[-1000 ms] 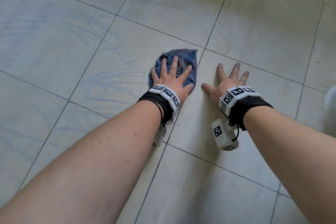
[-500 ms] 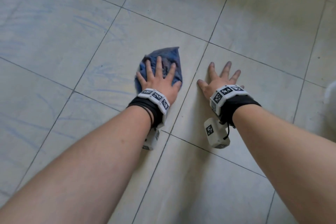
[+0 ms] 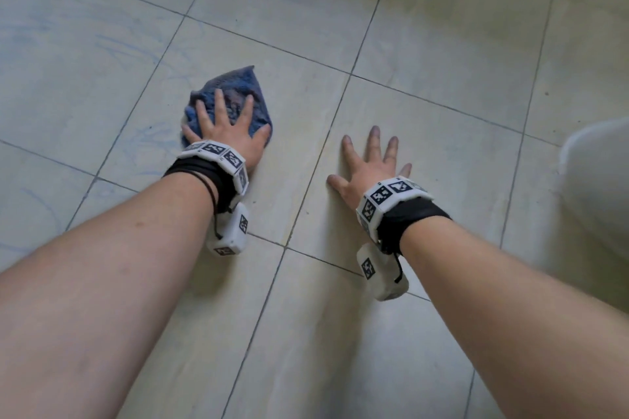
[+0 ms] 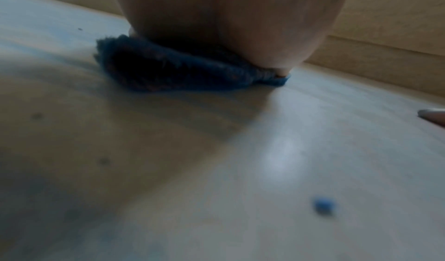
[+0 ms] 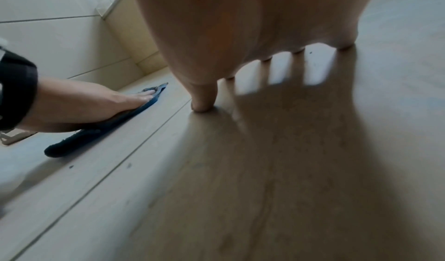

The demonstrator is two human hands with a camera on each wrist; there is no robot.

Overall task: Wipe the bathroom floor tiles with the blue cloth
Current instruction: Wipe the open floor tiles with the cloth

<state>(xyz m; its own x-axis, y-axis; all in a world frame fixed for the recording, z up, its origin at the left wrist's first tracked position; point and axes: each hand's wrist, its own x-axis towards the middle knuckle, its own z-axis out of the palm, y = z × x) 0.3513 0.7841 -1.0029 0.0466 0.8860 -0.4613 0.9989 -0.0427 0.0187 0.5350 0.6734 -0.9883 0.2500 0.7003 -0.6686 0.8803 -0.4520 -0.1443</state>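
Note:
The blue cloth (image 3: 238,88) lies crumpled flat on the pale floor tiles (image 3: 425,44). My left hand (image 3: 224,126) presses on it with fingers spread and straight. From the left wrist view only the heel of the palm (image 4: 228,27) shows over the cloth (image 4: 168,69). My right hand (image 3: 371,163) lies flat on a bare tile to the right of the cloth, fingers splayed, holding nothing. In the right wrist view its fingers (image 5: 204,97) touch the tile, and the left hand (image 5: 96,103) sits on the cloth (image 5: 108,126) at the left.
Faint blue streaks (image 3: 129,51) mark the tiles to the left. A white rounded object (image 3: 599,187) stands at the right edge. A small blue fleck (image 4: 324,206) lies on the tile behind the cloth. A tiled wall (image 5: 60,36) rises beyond the left hand.
My left hand has slid the cloth leftward, away from the grout line and the right hand. The right hand has stayed planted flat on its tile.

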